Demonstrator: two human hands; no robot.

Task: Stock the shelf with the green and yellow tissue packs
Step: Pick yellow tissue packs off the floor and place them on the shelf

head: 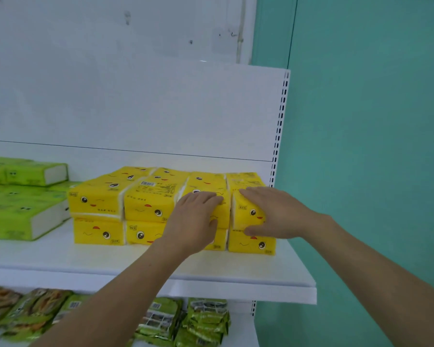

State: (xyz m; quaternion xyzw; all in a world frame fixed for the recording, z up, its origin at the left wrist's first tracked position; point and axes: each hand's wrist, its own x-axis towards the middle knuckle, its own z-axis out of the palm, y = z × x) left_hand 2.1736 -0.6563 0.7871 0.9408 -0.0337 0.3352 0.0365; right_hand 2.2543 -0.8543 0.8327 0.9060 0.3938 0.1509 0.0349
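Yellow tissue packs (145, 204) with cartoon faces stand two high in a block on the white shelf (60, 256). My left hand (194, 219) grips the front of an upper pack (222, 210), fingers over its top and thumb on its face. My right hand (276, 212) holds the rightmost upper yellow pack (246, 214), fingers on top, thumb under its lower front edge. Green tissue packs (23, 204) lie stacked at the shelf's left.
The shelf's slotted upright (278, 126) and a teal wall (361, 146) close off the right side. On the lower shelf lie several green snack bags (206, 319). A strip of bare shelf runs in front of the packs.
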